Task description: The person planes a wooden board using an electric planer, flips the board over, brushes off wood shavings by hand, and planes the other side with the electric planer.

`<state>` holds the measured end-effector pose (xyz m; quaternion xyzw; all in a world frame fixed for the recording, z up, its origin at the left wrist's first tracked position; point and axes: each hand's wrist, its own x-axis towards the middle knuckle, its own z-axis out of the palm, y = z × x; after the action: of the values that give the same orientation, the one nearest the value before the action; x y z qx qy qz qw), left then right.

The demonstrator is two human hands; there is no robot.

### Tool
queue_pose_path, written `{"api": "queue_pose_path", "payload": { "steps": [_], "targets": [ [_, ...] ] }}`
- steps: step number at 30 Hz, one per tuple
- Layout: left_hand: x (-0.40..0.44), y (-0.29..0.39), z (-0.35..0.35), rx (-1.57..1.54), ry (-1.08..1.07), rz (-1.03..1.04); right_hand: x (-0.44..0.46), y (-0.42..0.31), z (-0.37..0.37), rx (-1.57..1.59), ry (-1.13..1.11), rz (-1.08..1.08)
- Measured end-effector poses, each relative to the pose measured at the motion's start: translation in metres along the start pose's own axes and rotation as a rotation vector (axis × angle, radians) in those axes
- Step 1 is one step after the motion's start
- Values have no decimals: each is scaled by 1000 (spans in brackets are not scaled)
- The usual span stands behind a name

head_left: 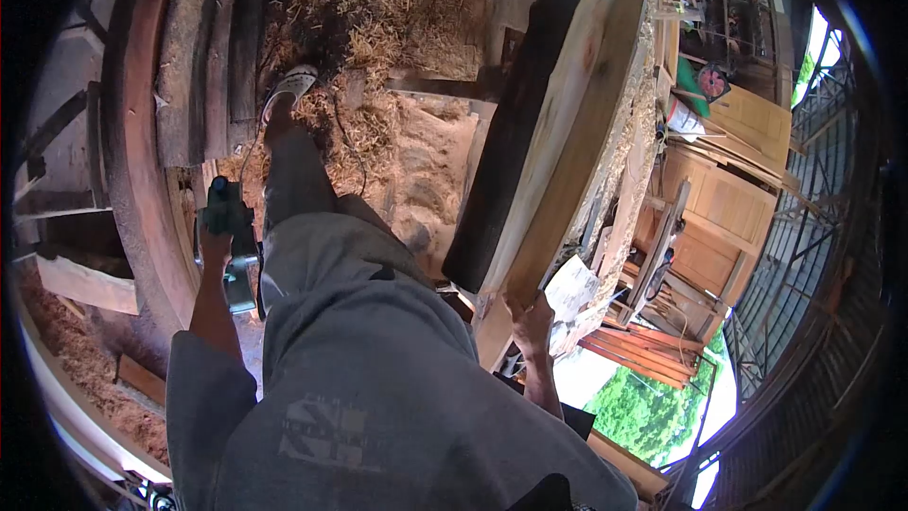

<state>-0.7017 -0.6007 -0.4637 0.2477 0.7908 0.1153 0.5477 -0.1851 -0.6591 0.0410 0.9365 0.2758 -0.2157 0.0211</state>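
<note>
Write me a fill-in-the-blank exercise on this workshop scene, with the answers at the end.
1. The left hand grips a power tool coloured ____.
2. The right hand touches a long beam made of ____.
3. Curly ____ litter the ground near the light shoe.
4. The wearer's shirt is coloured ____.

Missing words: green; wood; shavings; grey.

A grey shirt bore a faded, blocky print across its front; its loose sleeve ended short of the left hand. Beside that hand showed grey trousers; beyond it, a pale, perforated shoe.
</note>
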Motion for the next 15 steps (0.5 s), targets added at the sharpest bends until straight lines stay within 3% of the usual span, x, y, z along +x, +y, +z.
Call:
{"api": "queue_pose_path", "payload": {
  "steps": [3, 6, 8, 12, 15],
  "targets": [
    [-5, 12, 1, 35, 6, -33, 4, 16, 3, -86, -11, 17],
    [-49, 76, -9, 67, -12, -77, 1, 7, 4, -80, -10, 26],
    [-42, 71, -10, 143, -11, -76, 0, 5, 4, 75, 24, -64],
    [-12, 44, -7, 157, -32, 66, 1, 12, 7, -46, 32, 25],
    [-2, 29, -1, 59, -19, 145, -7, -2, 7, 114, 59, 4]
  ]
}}
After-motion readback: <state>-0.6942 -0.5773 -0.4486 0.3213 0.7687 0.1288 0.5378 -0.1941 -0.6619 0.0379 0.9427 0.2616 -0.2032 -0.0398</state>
